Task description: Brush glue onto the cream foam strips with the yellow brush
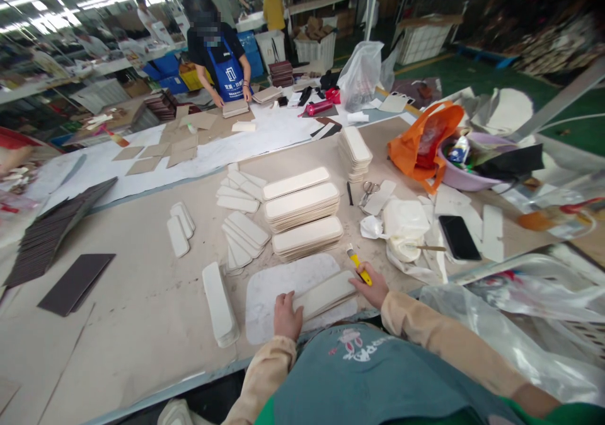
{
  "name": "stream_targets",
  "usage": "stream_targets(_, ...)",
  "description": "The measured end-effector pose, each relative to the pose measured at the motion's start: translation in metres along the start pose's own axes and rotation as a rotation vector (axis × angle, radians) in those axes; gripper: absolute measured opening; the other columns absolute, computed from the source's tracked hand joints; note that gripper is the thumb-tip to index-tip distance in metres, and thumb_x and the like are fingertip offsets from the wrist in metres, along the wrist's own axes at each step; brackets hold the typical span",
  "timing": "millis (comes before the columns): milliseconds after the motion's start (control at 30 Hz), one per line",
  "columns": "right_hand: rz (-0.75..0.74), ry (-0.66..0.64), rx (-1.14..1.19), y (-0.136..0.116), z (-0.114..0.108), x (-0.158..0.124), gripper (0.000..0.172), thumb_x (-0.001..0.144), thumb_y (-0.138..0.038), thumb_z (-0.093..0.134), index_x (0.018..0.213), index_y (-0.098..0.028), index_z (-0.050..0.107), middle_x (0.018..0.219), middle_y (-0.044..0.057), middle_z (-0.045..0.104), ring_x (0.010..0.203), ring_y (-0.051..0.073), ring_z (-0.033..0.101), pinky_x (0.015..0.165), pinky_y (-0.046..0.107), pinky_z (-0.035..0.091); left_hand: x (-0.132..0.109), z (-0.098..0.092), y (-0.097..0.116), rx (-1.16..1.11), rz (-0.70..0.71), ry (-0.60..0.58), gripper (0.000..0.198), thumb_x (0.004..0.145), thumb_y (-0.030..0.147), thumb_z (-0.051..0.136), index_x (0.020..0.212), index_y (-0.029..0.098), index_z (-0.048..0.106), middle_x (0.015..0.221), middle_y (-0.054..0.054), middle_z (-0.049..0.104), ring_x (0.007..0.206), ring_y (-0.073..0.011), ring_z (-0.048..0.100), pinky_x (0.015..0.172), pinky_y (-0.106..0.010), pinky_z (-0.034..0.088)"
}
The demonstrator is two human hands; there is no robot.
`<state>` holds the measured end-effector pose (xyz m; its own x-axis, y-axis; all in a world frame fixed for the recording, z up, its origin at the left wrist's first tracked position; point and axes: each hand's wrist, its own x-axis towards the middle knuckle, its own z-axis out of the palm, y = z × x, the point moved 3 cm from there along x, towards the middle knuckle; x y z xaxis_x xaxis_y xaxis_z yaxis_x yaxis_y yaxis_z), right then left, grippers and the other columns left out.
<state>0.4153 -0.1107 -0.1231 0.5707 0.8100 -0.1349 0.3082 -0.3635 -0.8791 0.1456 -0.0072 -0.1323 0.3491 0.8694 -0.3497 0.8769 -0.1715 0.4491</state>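
A low stack of long off-white panels (325,296) with rounded corners lies in front of me on a white sheet (265,292). My left hand (287,318) grips the stack's left end, with the thumb on its near side. My right hand (373,288) is closed around a brush (360,266) with a yellow handle, bristles pointing away from me. Fingers of that same hand also touch the stack's right end. Just beyond the sheet stand neat piles of similar panels (308,232). Another stack of panels (220,305) lies left of the sheet.
Fanned panels (246,236) lie beyond the sheet. To the right are a white glue-smeared container (405,220), scissors (369,190), a phone (459,237), an orange bag (425,141) and a purple basin (472,176). Dark sheets (75,283) lie left. A person (222,59) works across the table.
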Motion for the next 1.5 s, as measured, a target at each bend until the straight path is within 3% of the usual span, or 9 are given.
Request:
stream_targets(167, -0.003, -0.064, 0.346, -0.058, -0.027, -0.011, 0.040, 0.068, -0.043, 0.070, 0.080, -0.025, 0.036, 0.082, 0.000, 0.059, 0.079, 0.018, 0.061, 0.069, 0.032, 0.052, 0.006, -0.028, 0.036, -0.152, 0.313, -0.053, 0.074, 0.068, 0.029, 0.070, 0.136, 0.018, 0.041, 0.143, -0.012, 0.041, 0.139, -0.0299, 0.026, 0.114, -0.045, 0.024)
stream_targets(267, 0.000, -0.177, 0.457, -0.098, -0.048, -0.014, 0.045, 0.066, -0.042, 0.074, 0.080, -0.024, 0.035, 0.080, -0.002, 0.057, 0.075, 0.015, 0.058, 0.065, 0.028, 0.050, 0.010, -0.048, 0.075, -0.248, 0.472, -0.168, 0.081, 0.066, 0.034, 0.074, 0.138, 0.020, 0.040, 0.141, -0.011, 0.046, 0.138, -0.0318, 0.026, 0.114, -0.048, 0.022)
stream_targets(400, -0.043, -0.201, 0.550, -0.139, -0.073, -0.005, 0.046, 0.064, -0.038, 0.077, 0.079, -0.024, 0.036, 0.077, -0.004, 0.055, 0.070, 0.013, 0.055, 0.060, 0.025, 0.047, 0.010, -0.067, 0.126, -0.386, 0.642, -0.309, 0.051, 0.072, 0.037, 0.069, 0.120, 0.020, 0.058, 0.110, -0.009, 0.066, 0.107, -0.0251, 0.057, 0.099, -0.039, 0.040)
stream_targets(467, -0.072, -0.157, 0.566, -0.151, -0.082, 0.003, 0.046, 0.063, -0.038, 0.077, 0.079, -0.024, 0.036, 0.076, -0.004, 0.054, 0.066, 0.011, 0.052, 0.057, 0.023, 0.045, 0.009, -0.070, 0.144, -0.463, 0.678, -0.354, 0.030, 0.077, 0.036, 0.064, 0.102, 0.020, 0.065, 0.092, -0.006, 0.067, 0.090, -0.0208, 0.060, 0.088, -0.033, 0.045)
stream_targets(567, -0.104, -0.064, 0.538, -0.161, -0.090, 0.013, 0.046, 0.065, -0.040, 0.076, 0.080, -0.025, 0.036, 0.073, -0.005, 0.051, 0.062, 0.010, 0.048, 0.053, 0.021, 0.041, 0.008, -0.066, 0.161, -0.550, 0.699, -0.382, 0.024, 0.075, 0.037, 0.065, 0.091, 0.019, 0.065, 0.091, -0.005, 0.065, 0.088, -0.0202, 0.057, 0.084, -0.030, 0.044)
stream_targets(800, -0.195, 0.010, 0.480, -0.173, -0.093, 0.020, 0.044, 0.069, -0.039, 0.073, 0.084, -0.024, 0.034, 0.077, -0.004, 0.046, 0.062, 0.009, 0.042, 0.053, 0.021, 0.037, 0.010, -0.057, 0.178, -0.841, 0.420, -0.417, 0.024, 0.075, 0.041, 0.059, 0.081, 0.017, 0.058, 0.073, 0.000, 0.057, 0.070, -0.0158, 0.049, 0.065, -0.026, 0.041)
stream_targets(967, -0.247, 0.082, 0.438, -0.178, -0.098, 0.020, 0.041, 0.073, -0.036, 0.071, 0.083, -0.024, 0.034, 0.073, -0.006, 0.039, 0.059, 0.009, 0.035, 0.050, 0.021, 0.031, 0.004, -0.071, 0.182, -0.846, 0.457, -0.361, 0.021, 0.079, 0.039, 0.056, 0.079, 0.017, 0.055, 0.072, 0.001, 0.053, 0.070, -0.0146, 0.045, 0.065, -0.025, 0.038)
stream_targets(1133, -0.230, 0.104, 0.409, -0.173, -0.097, 0.023, 0.038, 0.075, -0.035, 0.070, 0.084, -0.024, 0.034, 0.067, -0.007, 0.032, 0.055, 0.008, 0.029, 0.048, 0.022, 0.025, 0.001, -0.071, 0.184, -0.859, 0.440, -0.351, 0.019, 0.080, 0.035, 0.055, 0.081, 0.017, 0.054, 0.073, 0.000, 0.054, 0.071, -0.0148, 0.045, 0.065, -0.026, 0.038)
stream_targets(1500, -0.237, 0.131, 0.336, -0.177, -0.100, 0.025, 0.034, 0.076, -0.036, 0.068, 0.083, -0.023, 0.037, 0.065, -0.007, 0.033, 0.055, 0.009, 0.030, 0.050, 0.023, 0.025, -0.002, -0.076, 0.184, -0.809, 0.458, -0.305, 0.019, 0.079, 0.035, 0.057, 0.074, 0.018, 0.052, 0.067, 0.003, 0.048, 0.066, -0.0130, 0.041, 0.060, -0.024, 0.034)
